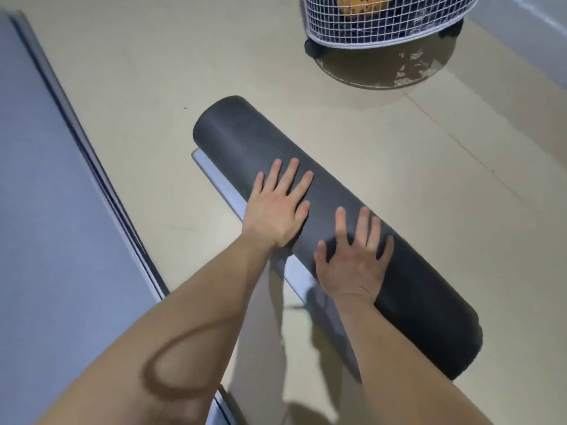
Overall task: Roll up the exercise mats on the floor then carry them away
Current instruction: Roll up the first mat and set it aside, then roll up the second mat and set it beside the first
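Left hand (276,207) and right hand (352,265) press flat, fingers spread, on one dark rolled mat (239,133). One flat grey mat (46,210) lies left. One mesh-covered object (383,26) stands far right.

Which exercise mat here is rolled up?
The dark grey mat, pressed by the left hand and the right hand: it is almost fully a cylinder, while the pale blue-grey mat at the left lies flat.

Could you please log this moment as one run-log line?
step: rolling | rolled mat: short tail unrolled | left hand: presses roll | right hand: presses roll | second mat: flat
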